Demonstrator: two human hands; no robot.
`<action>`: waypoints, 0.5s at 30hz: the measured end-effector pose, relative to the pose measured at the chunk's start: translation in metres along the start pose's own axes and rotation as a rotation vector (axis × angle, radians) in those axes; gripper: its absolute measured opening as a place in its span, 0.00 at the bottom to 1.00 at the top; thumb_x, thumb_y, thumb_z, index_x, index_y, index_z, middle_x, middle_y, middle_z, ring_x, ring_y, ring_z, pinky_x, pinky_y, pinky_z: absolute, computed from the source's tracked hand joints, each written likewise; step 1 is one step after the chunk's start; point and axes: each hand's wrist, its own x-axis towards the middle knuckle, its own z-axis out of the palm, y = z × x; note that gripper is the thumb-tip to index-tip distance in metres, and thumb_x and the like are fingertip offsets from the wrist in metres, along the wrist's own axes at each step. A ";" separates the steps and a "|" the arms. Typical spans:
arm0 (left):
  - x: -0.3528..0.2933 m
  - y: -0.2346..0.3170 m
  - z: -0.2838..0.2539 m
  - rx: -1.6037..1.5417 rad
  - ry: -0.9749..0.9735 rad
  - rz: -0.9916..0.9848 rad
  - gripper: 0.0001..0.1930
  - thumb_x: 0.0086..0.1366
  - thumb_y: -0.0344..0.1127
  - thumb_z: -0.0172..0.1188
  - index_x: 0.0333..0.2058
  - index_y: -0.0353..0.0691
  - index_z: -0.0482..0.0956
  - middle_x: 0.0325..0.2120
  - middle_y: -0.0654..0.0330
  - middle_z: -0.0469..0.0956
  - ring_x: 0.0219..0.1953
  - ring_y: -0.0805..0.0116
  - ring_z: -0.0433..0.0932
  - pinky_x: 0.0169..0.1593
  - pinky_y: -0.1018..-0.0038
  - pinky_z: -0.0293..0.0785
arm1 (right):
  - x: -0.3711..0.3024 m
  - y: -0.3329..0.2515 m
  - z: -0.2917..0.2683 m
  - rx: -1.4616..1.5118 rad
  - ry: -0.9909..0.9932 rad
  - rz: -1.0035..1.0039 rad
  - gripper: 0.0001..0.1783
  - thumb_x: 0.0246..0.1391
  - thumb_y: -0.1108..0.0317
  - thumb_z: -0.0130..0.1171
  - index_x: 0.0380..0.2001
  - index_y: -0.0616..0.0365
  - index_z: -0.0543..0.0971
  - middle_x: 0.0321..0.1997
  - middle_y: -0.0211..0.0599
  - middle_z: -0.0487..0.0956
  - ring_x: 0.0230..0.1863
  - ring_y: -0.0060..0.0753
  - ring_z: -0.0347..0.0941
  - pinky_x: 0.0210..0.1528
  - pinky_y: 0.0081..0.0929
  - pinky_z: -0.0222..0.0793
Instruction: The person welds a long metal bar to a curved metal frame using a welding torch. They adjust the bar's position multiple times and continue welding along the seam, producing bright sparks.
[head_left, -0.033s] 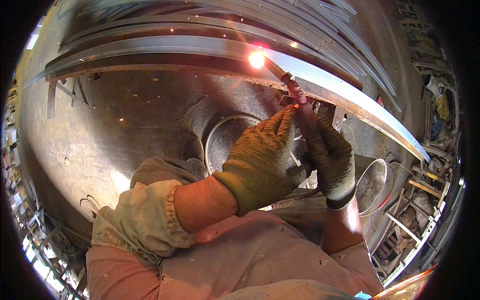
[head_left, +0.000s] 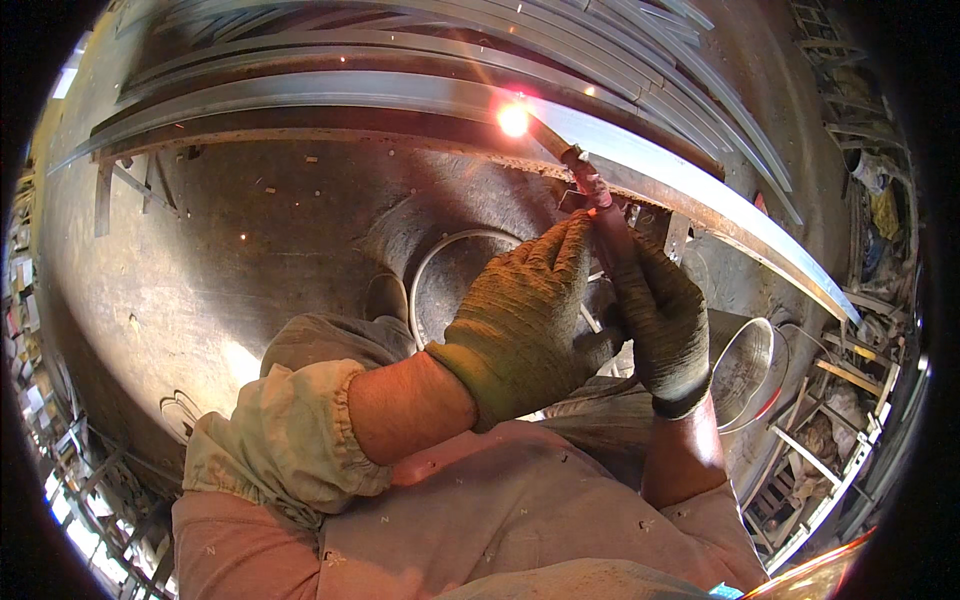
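Seemingly a welding pass is in hand: from where I stand, a long metal bar [head_left: 330,90] runs from the left over a rusty beam [head_left: 300,127], a blinding glare [head_left: 514,118] burning partway along it. Then there's the gloved left hand [head_left: 525,315], fingers bunched against the torch [head_left: 613,240], though I can't tell whether it grips; the torch's nozzle [head_left: 553,139] slants up into that glare. Rightmost, the right hand [head_left: 668,330], gloved too, is curled closed around the torch. Whatever follows would call, I judge, for steadiness, the nozzle close to the bar
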 end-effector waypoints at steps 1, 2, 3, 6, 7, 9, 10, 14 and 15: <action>0.000 0.000 0.000 0.004 0.003 -0.015 0.53 0.69 0.58 0.69 0.76 0.20 0.59 0.72 0.32 0.70 0.71 0.38 0.75 0.74 0.51 0.71 | 0.001 0.003 -0.001 -0.031 -0.012 -0.041 0.22 0.83 0.61 0.58 0.73 0.52 0.81 0.46 0.33 0.90 0.45 0.20 0.83 0.45 0.25 0.82; -0.001 0.000 0.001 0.008 0.007 -0.029 0.53 0.69 0.58 0.69 0.76 0.20 0.59 0.72 0.32 0.70 0.71 0.38 0.75 0.74 0.51 0.71 | 0.003 0.006 -0.002 -0.062 -0.024 -0.082 0.22 0.83 0.62 0.58 0.74 0.51 0.81 0.49 0.34 0.90 0.47 0.21 0.84 0.47 0.26 0.83; -0.002 0.000 0.002 0.012 0.010 -0.045 0.53 0.69 0.58 0.70 0.76 0.20 0.60 0.72 0.32 0.70 0.71 0.38 0.75 0.73 0.51 0.71 | 0.004 0.010 -0.003 -0.089 -0.045 -0.164 0.23 0.83 0.63 0.57 0.75 0.48 0.80 0.52 0.35 0.90 0.49 0.22 0.84 0.49 0.26 0.84; -0.003 -0.002 0.002 0.015 0.046 0.015 0.53 0.69 0.58 0.70 0.76 0.20 0.60 0.71 0.32 0.71 0.70 0.37 0.75 0.74 0.50 0.70 | 0.006 0.019 -0.009 -0.300 -0.061 -0.358 0.25 0.83 0.66 0.56 0.78 0.41 0.77 0.63 0.38 0.87 0.54 0.23 0.85 0.53 0.27 0.84; -0.003 -0.004 0.005 0.022 0.071 0.040 0.53 0.69 0.58 0.70 0.76 0.20 0.59 0.71 0.31 0.71 0.70 0.37 0.75 0.74 0.50 0.70 | 0.005 0.018 -0.008 -0.282 -0.062 -0.334 0.26 0.83 0.67 0.55 0.79 0.40 0.76 0.65 0.39 0.87 0.55 0.23 0.85 0.55 0.27 0.84; -0.004 -0.009 0.010 0.036 0.121 0.090 0.53 0.69 0.58 0.71 0.76 0.20 0.59 0.71 0.31 0.70 0.71 0.36 0.74 0.74 0.50 0.70 | 0.004 0.008 -0.002 -0.140 -0.066 -0.204 0.27 0.83 0.68 0.55 0.79 0.38 0.75 0.67 0.40 0.86 0.57 0.23 0.85 0.57 0.27 0.83; -0.004 -0.008 0.008 0.031 0.086 0.067 0.54 0.69 0.58 0.71 0.76 0.20 0.58 0.71 0.31 0.70 0.71 0.36 0.74 0.74 0.50 0.70 | 0.003 0.007 -0.001 -0.089 -0.066 -0.169 0.27 0.83 0.68 0.56 0.79 0.39 0.76 0.67 0.40 0.86 0.58 0.23 0.85 0.58 0.27 0.83; -0.004 0.000 0.000 0.041 0.022 0.006 0.55 0.69 0.57 0.72 0.77 0.19 0.57 0.72 0.31 0.69 0.72 0.36 0.73 0.75 0.50 0.69 | 0.003 0.008 0.000 -0.078 -0.042 -0.201 0.24 0.83 0.63 0.57 0.77 0.45 0.78 0.64 0.39 0.88 0.57 0.20 0.84 0.57 0.26 0.83; -0.004 0.000 0.000 0.053 0.027 -0.002 0.55 0.68 0.57 0.72 0.77 0.19 0.56 0.72 0.31 0.69 0.72 0.37 0.73 0.75 0.50 0.69 | 0.002 0.007 0.001 -0.073 -0.033 -0.196 0.23 0.83 0.62 0.57 0.76 0.47 0.79 0.62 0.38 0.89 0.56 0.20 0.84 0.57 0.26 0.83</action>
